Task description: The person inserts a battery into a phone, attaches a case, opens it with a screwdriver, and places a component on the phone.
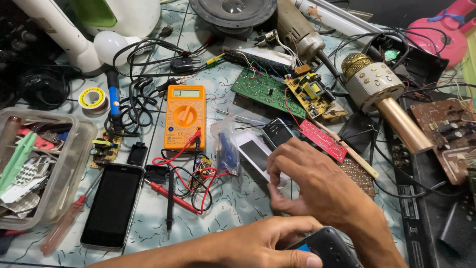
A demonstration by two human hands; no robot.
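Observation:
My right hand (310,181) reaches in from the lower right, its fingers curled over the near end of a small white device with a dark screen (254,153) that lies on the tabletop. At the bottom edge my left hand (263,244) holds a black handheld device with a blue patch (325,246), thumb resting along its top. The two hands are close together, the right one just above the left.
An orange multimeter (185,116) with red and black probe leads lies left of the hands, with a black smartphone (113,203) and a red screwdriver (64,223) nearer the front. Circuit boards (267,92), a gold microphone (382,94), a soldering iron (114,99) and a clear plastic box (74,164) crowd the table.

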